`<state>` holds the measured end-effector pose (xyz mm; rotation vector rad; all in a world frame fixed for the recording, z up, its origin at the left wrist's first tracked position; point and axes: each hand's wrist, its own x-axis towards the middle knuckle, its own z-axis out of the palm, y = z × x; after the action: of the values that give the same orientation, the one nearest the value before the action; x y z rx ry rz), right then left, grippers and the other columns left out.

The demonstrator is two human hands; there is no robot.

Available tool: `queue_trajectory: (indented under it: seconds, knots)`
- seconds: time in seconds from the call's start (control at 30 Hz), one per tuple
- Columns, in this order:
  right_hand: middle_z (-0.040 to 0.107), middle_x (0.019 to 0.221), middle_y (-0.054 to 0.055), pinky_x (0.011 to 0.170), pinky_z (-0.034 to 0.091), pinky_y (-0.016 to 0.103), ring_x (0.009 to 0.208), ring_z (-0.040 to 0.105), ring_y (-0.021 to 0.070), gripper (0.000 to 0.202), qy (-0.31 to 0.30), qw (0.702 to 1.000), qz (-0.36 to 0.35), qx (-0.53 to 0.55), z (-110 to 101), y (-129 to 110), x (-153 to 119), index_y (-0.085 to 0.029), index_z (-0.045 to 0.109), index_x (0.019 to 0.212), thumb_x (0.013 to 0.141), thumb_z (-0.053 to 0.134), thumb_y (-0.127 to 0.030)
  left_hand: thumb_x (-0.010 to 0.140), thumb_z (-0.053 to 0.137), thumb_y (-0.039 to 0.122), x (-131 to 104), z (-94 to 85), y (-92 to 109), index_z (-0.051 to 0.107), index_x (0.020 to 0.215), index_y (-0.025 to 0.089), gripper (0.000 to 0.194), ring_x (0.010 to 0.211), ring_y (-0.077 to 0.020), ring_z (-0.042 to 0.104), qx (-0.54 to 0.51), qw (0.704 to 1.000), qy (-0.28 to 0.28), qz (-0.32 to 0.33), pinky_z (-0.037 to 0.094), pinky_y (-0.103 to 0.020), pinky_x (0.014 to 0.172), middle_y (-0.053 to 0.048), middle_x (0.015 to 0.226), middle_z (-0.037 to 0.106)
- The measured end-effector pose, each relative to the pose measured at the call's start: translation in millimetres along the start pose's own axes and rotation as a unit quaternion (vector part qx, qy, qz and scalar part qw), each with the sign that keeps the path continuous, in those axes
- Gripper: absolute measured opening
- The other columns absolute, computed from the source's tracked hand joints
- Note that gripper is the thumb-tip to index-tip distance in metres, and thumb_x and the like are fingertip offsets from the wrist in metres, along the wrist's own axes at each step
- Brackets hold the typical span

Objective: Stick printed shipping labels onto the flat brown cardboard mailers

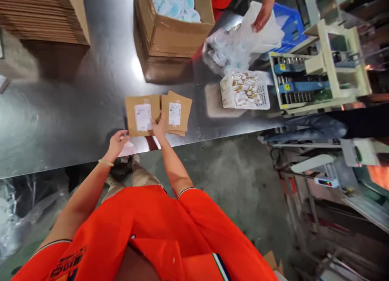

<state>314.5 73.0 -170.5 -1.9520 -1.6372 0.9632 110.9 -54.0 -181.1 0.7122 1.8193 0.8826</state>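
A flat brown cardboard packet (131, 116) with a white printed label lies on the metal table before me. My right hand (159, 128) grips its right edge, with the thumb over the label's lower corner. At the packet's lower left corner is my left hand (117, 144); its fingers are bent, with thumb and forefinger a little apart. A small whitish patch shows below those fingertips, and I cannot tell whether it is paper or a reflection. Just right of my right hand, a small fanned stack of similar packets (184, 114) carries a label on top.
A tall carton (178, 39) of round white-and-blue items stands behind. To the right are a white basket (226, 95) of small wrapped pieces and a clear bag (220, 50) under another person's hand (263, 19). Stacked cardboard (42, 17) sits far left; the table's front edge is close.
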Motion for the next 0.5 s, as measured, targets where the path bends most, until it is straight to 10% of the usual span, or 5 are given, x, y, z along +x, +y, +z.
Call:
queue_trajectory:
  seconds: [0.13, 0.27, 0.37, 0.5]
  knots:
    - [0.072, 0.158, 0.023, 0.119, 0.058, 0.041, 0.138, 0.072, 0.0268, 0.071, 0.089, 0.996, 0.023, 0.021, -95, 21, 56, -0.008, 0.050, 0.171, 0.103, 0.069, -0.015, 0.082, 0.078, 0.046, 1, 14.9, 23, 0.076, 0.085, 0.022, 0.025, 0.081, -0.0248, 0.064, 0.030, 0.997, -0.051, 0.052, 0.051, -0.036, 0.081, -0.003, 0.079, 0.070]
    - [0.060, 0.170, 0.027, 0.123, 0.055, 0.053, 0.148, 0.064, 0.0352, 0.083, 0.139, 0.987, 0.063, -0.040, -142, 31, 51, -0.011, 0.045, 0.179, 0.104, 0.079, -0.025, 0.087, 0.073, 0.041, -18, 6.2, 36, 0.078, 0.082, 0.022, 0.020, 0.096, -0.0276, 0.069, 0.148, 0.982, -0.106, 0.044, 0.054, -0.035, 0.090, -0.003, 0.083, 0.078]
    - [0.036, 0.187, 0.025, 0.136, 0.042, 0.055, 0.169, 0.041, 0.0358, 0.077, 0.169, 0.980, 0.060, -0.091, -153, 47, -10, -0.015, 0.037, 0.184, 0.116, 0.067, -0.033, 0.089, 0.069, 0.042, -44, -5.6, 32, 0.082, 0.092, 0.018, 0.027, 0.109, -0.0305, 0.073, 0.232, 0.955, -0.174, 0.065, 0.056, -0.035, 0.099, -0.003, 0.090, 0.083]
    - [0.061, 0.168, 0.013, 0.125, 0.054, 0.037, 0.154, 0.060, 0.0259, 0.055, 0.113, 0.977, 0.178, -0.027, -142, 105, -148, -0.024, 0.064, 0.162, 0.108, 0.077, -0.030, 0.074, 0.073, 0.038, -63, -18.2, 6, 0.079, 0.089, 0.025, 0.021, 0.118, -0.0372, 0.078, 0.329, 0.914, -0.206, 0.117, 0.057, -0.040, 0.105, -0.005, 0.094, 0.086]
